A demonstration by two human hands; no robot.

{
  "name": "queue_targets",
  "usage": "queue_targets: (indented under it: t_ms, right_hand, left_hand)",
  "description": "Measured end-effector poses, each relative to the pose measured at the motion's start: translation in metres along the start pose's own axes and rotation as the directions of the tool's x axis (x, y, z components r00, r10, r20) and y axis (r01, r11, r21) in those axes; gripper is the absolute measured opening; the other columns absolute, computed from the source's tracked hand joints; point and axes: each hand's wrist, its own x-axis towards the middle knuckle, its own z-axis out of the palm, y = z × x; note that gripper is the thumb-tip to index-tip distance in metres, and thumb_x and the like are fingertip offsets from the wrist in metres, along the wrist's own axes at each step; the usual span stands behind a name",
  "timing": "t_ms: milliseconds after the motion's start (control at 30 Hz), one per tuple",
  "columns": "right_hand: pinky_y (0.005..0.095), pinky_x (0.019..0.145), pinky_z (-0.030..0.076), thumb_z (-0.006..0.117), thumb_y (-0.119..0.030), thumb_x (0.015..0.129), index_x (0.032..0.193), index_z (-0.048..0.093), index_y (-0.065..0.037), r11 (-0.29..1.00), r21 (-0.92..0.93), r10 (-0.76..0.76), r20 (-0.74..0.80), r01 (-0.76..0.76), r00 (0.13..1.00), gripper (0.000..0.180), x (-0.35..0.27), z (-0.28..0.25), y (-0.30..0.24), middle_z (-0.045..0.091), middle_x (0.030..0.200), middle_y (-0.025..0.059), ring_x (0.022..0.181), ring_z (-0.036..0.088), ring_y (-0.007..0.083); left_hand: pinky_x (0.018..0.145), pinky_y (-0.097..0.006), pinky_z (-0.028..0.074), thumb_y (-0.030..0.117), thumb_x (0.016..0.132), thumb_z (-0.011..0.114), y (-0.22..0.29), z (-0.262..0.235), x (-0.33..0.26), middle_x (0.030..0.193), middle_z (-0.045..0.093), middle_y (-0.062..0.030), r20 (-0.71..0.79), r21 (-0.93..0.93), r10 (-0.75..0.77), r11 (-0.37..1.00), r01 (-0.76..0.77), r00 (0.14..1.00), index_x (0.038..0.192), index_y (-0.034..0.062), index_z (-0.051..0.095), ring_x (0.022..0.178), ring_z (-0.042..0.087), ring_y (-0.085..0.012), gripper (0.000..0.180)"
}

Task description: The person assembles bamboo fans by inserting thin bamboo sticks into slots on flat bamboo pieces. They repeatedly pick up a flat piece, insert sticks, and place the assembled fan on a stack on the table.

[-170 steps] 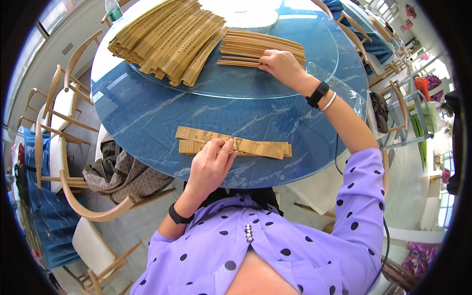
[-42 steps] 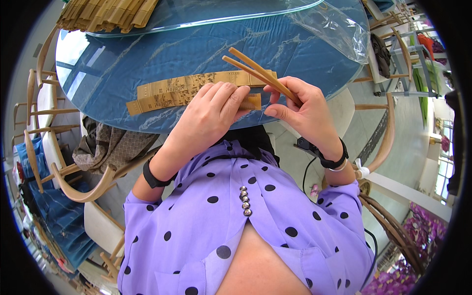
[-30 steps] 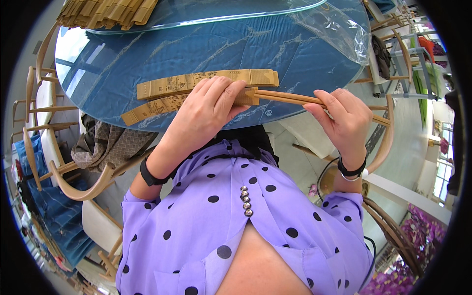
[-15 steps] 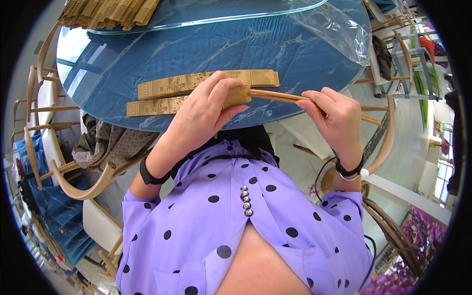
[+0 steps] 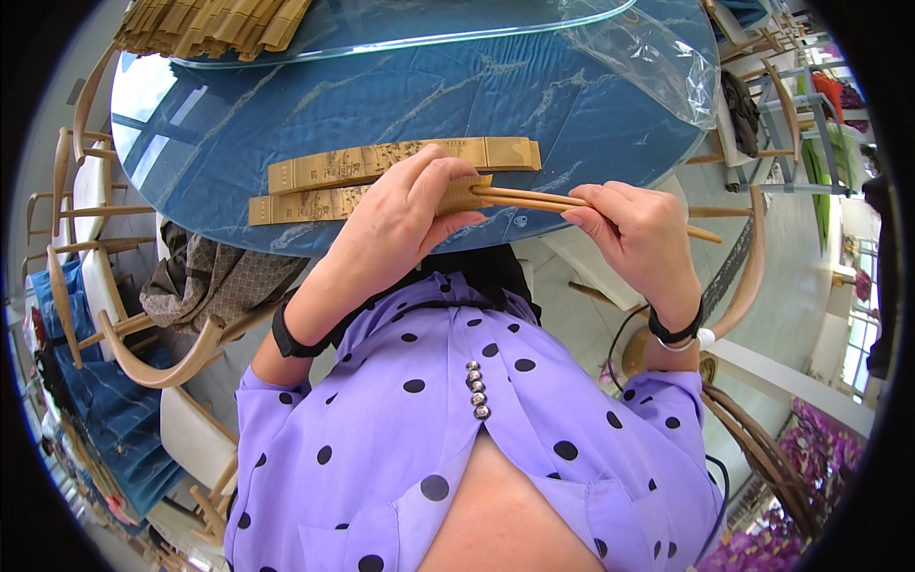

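My left hand [image 5: 396, 205] is closed over a brown paper chopstick sleeve [image 5: 319, 205] near the table's front edge, its thumb on the near side. The sleeve's mouth faces right, and the tips of a pair of wooden chopsticks [image 5: 534, 198] are inside it. My right hand [image 5: 637, 234] pinches the chopsticks between thumb and fingers; their back ends stick out to the right past the hand. Just beyond the held sleeve lie more printed brown sleeves [image 5: 505, 153], partly overlapping in a row. My left fingers hide the middle of the held sleeve.
A large pile of brown sleeves [image 5: 214, 24] lies at the far left of the blue marbled table [image 5: 429, 95], by a raised glass edge [image 5: 381, 45]. Clear plastic wrap [image 5: 658, 67] sits at the far right. Wooden chairs [image 5: 157, 357] stand around, one bearing a patterned bag or cloth [image 5: 214, 276].
My right hand has shifted slightly left with the chopsticks, which now reach a little farther left, at the sleeve's mouth. My left hand has barely moved.
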Motion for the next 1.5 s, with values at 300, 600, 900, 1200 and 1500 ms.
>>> queue_targets:
  t_ms: [300,600,900,1200,1500]
  right_hand:
    - [0.0369,0.051,0.046,0.075,-0.035,0.089,0.093,0.071,-0.004,0.998,0.044,-0.048,-0.04,0.05,0.998,0.031,0.003,0.013,0.004,0.064,0.071,0.0081,0.061,0.064,0.0265]
    - [0.0351,0.05,0.045,0.075,-0.034,0.09,0.093,0.073,-0.004,0.994,0.103,0.05,-0.117,-0.038,0.992,0.03,-0.006,0.027,0.001,0.063,0.07,0.0074,0.057,0.061,0.025]
    - [0.0343,0.049,0.044,0.076,-0.026,0.091,0.099,0.072,-0.002,0.966,0.257,0.054,-0.247,0.012,0.967,0.026,0.001,0.043,-0.041,0.061,0.07,0.0085,0.055,0.059,0.025]
    - [0.0355,0.051,0.046,0.073,-0.024,0.095,0.104,0.07,-0.001,0.956,0.291,0.142,-0.315,-0.047,0.939,0.024,0.006,0.054,-0.059,0.061,0.072,0.0097,0.058,0.059,0.0269]
    - [0.0372,0.052,0.047,0.072,-0.027,0.095,0.098,0.069,-0.002,0.969,0.206,0.187,-0.257,-0.135,0.948,0.025,0.001,0.079,-0.062,0.064,0.074,0.0089,0.06,0.063,0.028]
  left_hand:
    - [0.089,-0.045,0.05,0.029,0.091,0.075,-0.003,-0.001,0.001,0.113,0.06,-0.0168,0.027,-0.051,-0.015,0.999,0.016,1.0,0.123,0.0046,0.058,0.103,0.061,-0.0378,0.044]
    - [0.065,-0.027,0.048,0.035,0.095,0.073,0.017,-0.01,-0.032,0.094,0.065,-0.0105,-0.332,0.003,0.066,0.998,-0.069,0.941,0.105,0.0007,0.068,0.072,0.058,-0.0168,0.036]
    - [0.052,-0.017,0.033,0.015,0.109,0.05,0.046,-0.01,-0.025,0.088,0.067,-0.0046,-0.202,-0.68,-0.541,0.677,0.28,0.816,0.106,-0.005,0.065,0.062,0.045,-0.0004,0.025]
    - [0.051,-0.016,0.034,0.016,0.11,0.051,0.044,-0.016,-0.005,0.108,0.074,-0.0116,-0.111,-0.831,-0.613,0.489,0.265,0.782,0.105,-0.0051,0.066,0.058,0.04,0.0003,0.027]
    - [0.049,-0.021,0.024,0.027,0.108,0.057,0.024,0.021,-0.023,0.065,0.054,0.0057,-0.069,-0.808,-0.702,0.456,0.373,0.709,0.088,-0.0003,0.07,0.056,0.033,0.0003,0.036]
